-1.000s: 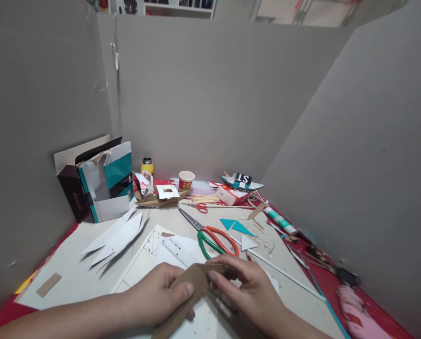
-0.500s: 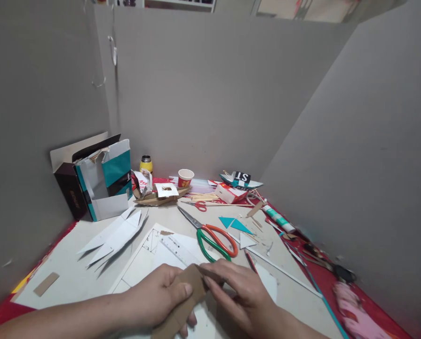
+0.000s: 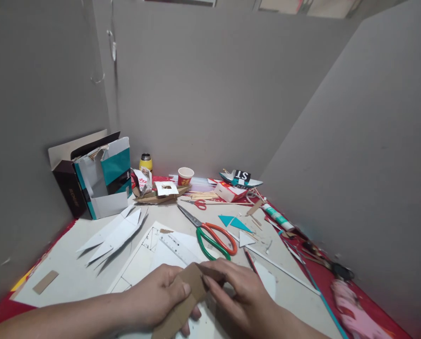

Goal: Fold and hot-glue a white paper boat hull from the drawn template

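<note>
A person's two bare hands hold a folded strip of plain brown cardboard low over a pale work surface. The left hand grips the strip firmly, thumb flat on top and fingertips showing underneath. The right hand pinches the strip's bent far end between thumb and fingers. The strip slants from this pinch down toward the person, passing through the left hand.

Just beyond the grip lie a clear plastic ruler and large metal scissors with one green and one orange handle, blades pointing away. Under and left of the grip is white paper with black drawn lines; farther left sits a pointed, folded white paper shape. Beyond the right hand are two flat teal triangles and a white triangle.
</note>
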Motion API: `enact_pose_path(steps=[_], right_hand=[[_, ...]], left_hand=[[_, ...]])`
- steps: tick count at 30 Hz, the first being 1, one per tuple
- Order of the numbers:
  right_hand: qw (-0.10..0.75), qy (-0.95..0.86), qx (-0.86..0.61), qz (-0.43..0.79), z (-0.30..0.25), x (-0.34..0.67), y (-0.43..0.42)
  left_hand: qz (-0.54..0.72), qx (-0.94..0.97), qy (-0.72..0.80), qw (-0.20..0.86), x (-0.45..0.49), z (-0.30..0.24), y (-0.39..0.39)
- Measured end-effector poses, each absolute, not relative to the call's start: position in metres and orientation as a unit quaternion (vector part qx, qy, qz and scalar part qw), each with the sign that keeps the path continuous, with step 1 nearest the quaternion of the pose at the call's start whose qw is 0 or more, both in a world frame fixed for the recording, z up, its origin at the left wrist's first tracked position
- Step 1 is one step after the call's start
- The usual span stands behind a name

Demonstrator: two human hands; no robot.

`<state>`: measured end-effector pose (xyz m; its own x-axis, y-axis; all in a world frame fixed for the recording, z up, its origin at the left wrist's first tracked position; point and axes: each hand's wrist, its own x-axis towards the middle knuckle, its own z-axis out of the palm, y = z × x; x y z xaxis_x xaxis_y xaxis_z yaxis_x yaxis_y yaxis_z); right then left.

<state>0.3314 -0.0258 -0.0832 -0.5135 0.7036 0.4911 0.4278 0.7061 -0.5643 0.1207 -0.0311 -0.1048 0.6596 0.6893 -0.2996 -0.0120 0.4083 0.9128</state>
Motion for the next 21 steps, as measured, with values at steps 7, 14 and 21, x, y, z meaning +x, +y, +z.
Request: enact_pose_path(steps=[7, 14, 21], right_hand=[[0.338, -0.653, -0.423, 0.530, -0.081, 0.324, -0.016], [0.343, -0.580, -0.493, 0.551, -0.065, 0.333, -0.006], [0.352, -0.612, -0.554, 0.442, -0.016, 0.352, 0.027]], left_hand=[[0.235, 0.491, 0.343, 0.766, 0.123, -0.102, -0.032], [0.187, 0.539, 0.440, 0.693, 0.120, -0.102, -0.022], [0.168, 0.622, 0.469, 0.604, 0.110, -0.093, -0.019]])
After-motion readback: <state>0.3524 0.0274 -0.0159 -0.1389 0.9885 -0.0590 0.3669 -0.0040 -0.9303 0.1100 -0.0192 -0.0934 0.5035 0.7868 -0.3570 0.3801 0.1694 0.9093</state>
